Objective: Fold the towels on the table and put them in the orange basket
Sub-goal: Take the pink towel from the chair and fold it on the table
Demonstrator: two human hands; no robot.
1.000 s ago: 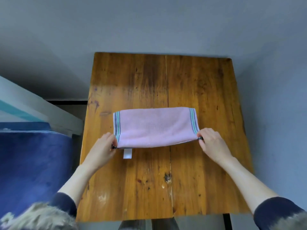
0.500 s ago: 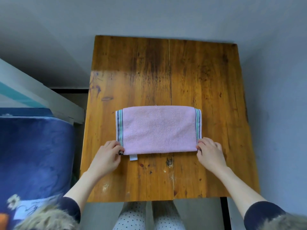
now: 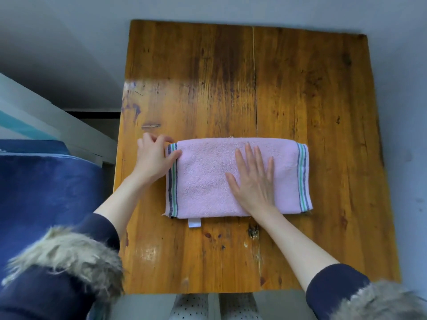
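Both corners are let go: my right hand point(image 3: 253, 179) now presses flat on the pink towel point(image 3: 208, 181) mid-table point(image 3: 300, 88), my left hand point(image 3: 153, 160) pinches its left end, ready for the crosswise fold.

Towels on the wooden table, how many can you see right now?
1. A pink towel, folded, lies mid-table; the right hand presses flat on it and the left hand grips its left striped edge. No others show on the table.
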